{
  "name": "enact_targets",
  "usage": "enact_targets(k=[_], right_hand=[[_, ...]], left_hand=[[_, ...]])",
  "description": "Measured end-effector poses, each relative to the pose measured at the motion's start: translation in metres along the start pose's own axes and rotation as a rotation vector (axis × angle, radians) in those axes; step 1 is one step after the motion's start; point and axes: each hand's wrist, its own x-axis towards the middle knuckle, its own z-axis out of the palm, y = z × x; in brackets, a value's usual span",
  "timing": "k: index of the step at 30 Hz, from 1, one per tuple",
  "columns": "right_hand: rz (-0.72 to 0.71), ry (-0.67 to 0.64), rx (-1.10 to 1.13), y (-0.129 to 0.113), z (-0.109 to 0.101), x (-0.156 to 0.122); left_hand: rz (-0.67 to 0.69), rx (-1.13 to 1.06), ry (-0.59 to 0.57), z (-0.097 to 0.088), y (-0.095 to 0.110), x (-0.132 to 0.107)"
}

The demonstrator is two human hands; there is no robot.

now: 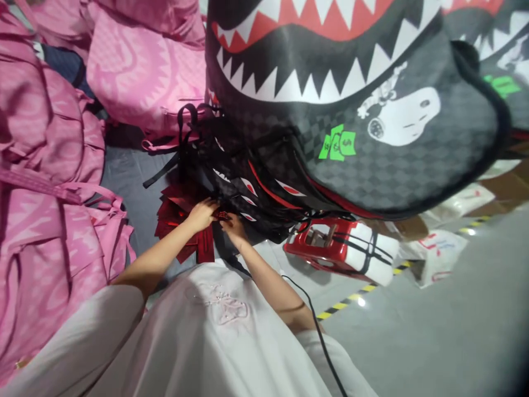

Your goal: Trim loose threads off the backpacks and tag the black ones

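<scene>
At far left, the pink bags [37, 237] crowd the grey bench [126, 162]; a slumping one could spill toward the work. Next, a loose black strap [162, 172] lies out above the red pieces [167, 212], and could snag and drag them out of their fan. The left hand [203, 214] reaches over that fan, so its forearm might sweep pieces off the near edge. A small red piece [222, 215] sits between the two hands, against the black bags [252, 193]; the fingers of both curl in close to it, but whether they clamp it I cannot tell, and a weak pinch could drop it. Beyond the right hand [233, 230], the big bag [330, 118] leans overhead and could topple, while the cable [309, 298] beside the right arm might catch an elbow.
</scene>
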Motion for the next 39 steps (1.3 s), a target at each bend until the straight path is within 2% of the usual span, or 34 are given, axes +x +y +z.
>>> enact_targets(k=[3,5,9,14,17,21,24,27,30,33,35,39], right_hand=[[0.104,-0.038,0.136,-0.001,0.013,0.004],[0.150,-0.057,0.216,-0.004,0.020,0.003],[0.212,-0.046,0.341,-0.017,0.031,0.004],[0.288,-0.015,0.418,-0.027,0.035,0.008],[0.319,0.042,0.430,-0.028,0.032,0.013],[0.306,0.043,0.405,-0.027,0.021,0.013],[0.222,0.043,0.335,-0.019,0.001,-0.005],[0.144,0.226,0.229,-0.001,-0.041,-0.038],[0.069,0.511,0.031,0.017,-0.094,-0.063],[0.043,0.680,-0.267,0.027,-0.133,-0.061],[0.060,0.678,-0.340,0.030,-0.145,-0.049],[-0.002,0.560,-0.278,0.040,-0.160,-0.034]], left_hand=[[-0.075,0.068,0.036,-0.005,-0.012,-0.012],[-0.112,0.101,0.009,-0.005,-0.019,-0.014],[-0.081,0.114,-0.039,-0.007,-0.024,-0.005],[-0.037,0.160,-0.104,-0.023,-0.007,-0.003],[-0.023,0.229,-0.127,-0.034,0.003,-0.018],[-0.113,0.330,-0.153,-0.054,0.008,-0.043],[-0.142,0.237,-0.082,-0.064,0.021,-0.049],[-0.077,0.052,-0.039,-0.060,0.053,-0.046],[0.015,-0.126,-0.080,-0.043,0.094,-0.035],[-0.018,-0.240,-0.139,-0.018,0.132,-0.016],[-0.080,-0.266,-0.163,0.001,0.151,0.000],[-0.163,-0.268,-0.180,0.034,0.172,0.030]])
